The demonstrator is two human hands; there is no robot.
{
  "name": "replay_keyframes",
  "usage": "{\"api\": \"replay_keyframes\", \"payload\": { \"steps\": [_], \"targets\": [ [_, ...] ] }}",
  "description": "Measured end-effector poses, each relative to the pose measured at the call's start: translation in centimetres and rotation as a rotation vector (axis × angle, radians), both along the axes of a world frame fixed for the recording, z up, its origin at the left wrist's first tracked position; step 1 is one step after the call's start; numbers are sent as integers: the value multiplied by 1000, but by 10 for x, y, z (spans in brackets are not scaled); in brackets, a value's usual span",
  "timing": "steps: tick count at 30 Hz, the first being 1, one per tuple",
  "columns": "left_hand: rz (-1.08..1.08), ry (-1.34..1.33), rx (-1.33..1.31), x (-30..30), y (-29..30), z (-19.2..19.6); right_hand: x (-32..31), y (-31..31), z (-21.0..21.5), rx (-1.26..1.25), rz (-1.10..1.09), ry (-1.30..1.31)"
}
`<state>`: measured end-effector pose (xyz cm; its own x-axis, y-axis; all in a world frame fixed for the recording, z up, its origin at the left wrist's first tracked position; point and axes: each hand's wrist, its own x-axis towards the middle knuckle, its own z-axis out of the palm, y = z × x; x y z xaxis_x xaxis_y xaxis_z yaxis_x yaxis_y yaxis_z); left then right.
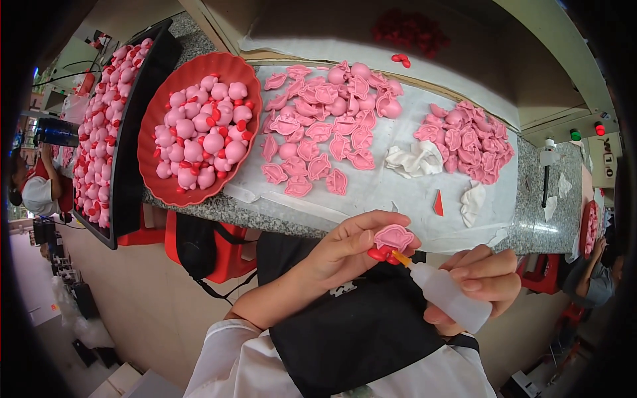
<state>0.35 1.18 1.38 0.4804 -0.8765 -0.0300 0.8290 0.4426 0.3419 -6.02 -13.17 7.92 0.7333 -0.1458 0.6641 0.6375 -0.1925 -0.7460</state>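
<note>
My left hand (345, 251) pinches a pink moulded plastic half-shell (393, 236) together with a small glossy red bow-shaped piece (379, 254) just below it. My right hand (490, 282) is closed round a translucent white squeeze bottle (446, 293), tilted with its orange-yellow nozzle (402, 259) at the red piece. Whether the tip touches it, and whether any liquid is coming out, I cannot tell. Both hands are above my black apron (352, 331), at the near edge of the bench. Beyond them many loose pink half-shells (318, 132) are spread on white paper.
A red scalloped bowl (151, 149) and a black tray (126, 166) hold round pink pieces with red parts. Another pink heap (471, 142), crumpled white tissue (415, 159) and a red scrap (438, 203) lie on the paper. Red pieces (411, 33) sit at the back. Other people are at both sides.
</note>
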Motion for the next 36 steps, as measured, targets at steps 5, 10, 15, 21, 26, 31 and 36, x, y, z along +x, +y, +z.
{"api": "replay_keyframes", "payload": {
  "steps": [5,10,15,21,26,31,36],
  "targets": [
    [6,-10,14,1,1,1,5,4,2,-113,-38,1],
    [6,-3,18,1,1,0,7,4,1,-136,-19,-4],
    [6,3,19,2,1,2,8,2,0,-162,-17,-20],
    [-10,11,13,2,0,-1,8,2,0,-177,2,-23],
    [-16,13,0,1,-1,-1,8,1,0,-174,-3,-31],
    [-39,26,-18,1,-2,-2,8,2,2,-158,-2,-17],
    [-42,21,-18,2,-1,0,7,0,-3,-115,-13,-71]
  ]
}}
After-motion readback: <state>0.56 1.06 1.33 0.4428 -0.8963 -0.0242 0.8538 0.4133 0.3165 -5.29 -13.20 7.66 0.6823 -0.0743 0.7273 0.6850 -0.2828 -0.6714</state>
